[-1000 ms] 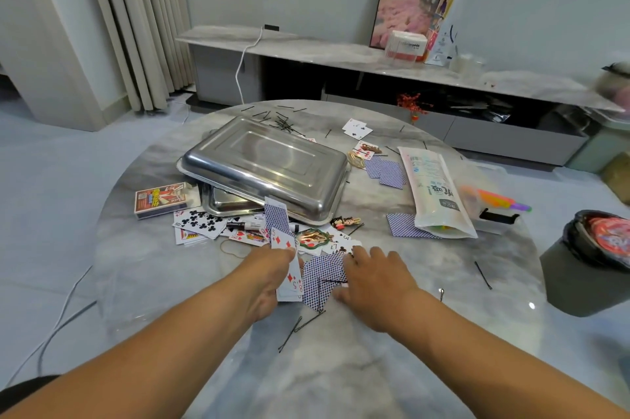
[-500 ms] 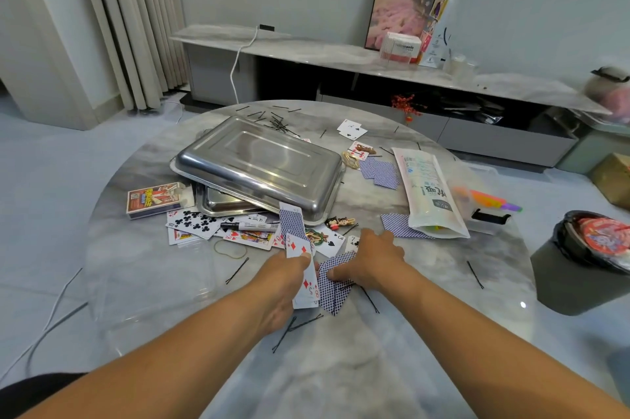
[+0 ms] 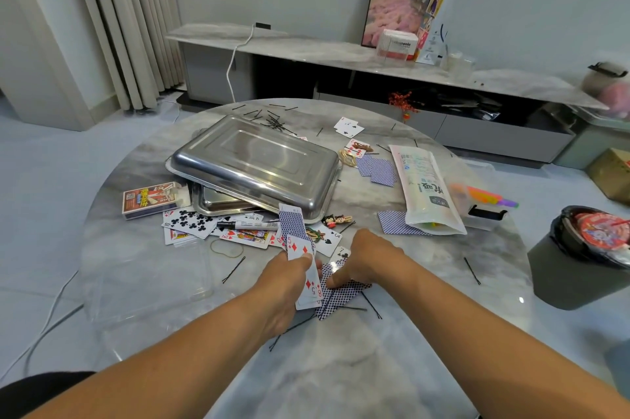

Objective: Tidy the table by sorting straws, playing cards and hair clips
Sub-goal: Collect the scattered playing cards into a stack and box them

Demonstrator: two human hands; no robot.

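Observation:
My left hand point(image 3: 284, 285) grips a small fan of playing cards point(image 3: 300, 241), with a five of diamonds facing up and a blue-backed card behind it. My right hand point(image 3: 370, 258) is right beside it, fingers curled down, pinching a few blue-backed cards point(image 3: 342, 297) that lie on the marble table point(image 3: 341, 367). More cards point(image 3: 191, 222) are scattered in front of a steel tray lid point(image 3: 255, 162). Cartoon hair clips point(image 3: 335, 220) lie on a card. Black bobby pins point(image 3: 233, 270) are strewn about. Coloured straws point(image 3: 484, 195) lie at the right.
A card box point(image 3: 150, 198), a marker point(image 3: 249, 224) and a rubber band point(image 3: 226, 248) lie at the left. A white straw bag point(image 3: 422, 190) covers more blue cards point(image 3: 395, 227). A clear box point(image 3: 146, 282) sits front left. A dark bin point(image 3: 586, 255) stands beside the table.
My right hand went from lying flat on the blue-backed cards to curling over them and drawing them toward my left hand, which kept its fan of cards.

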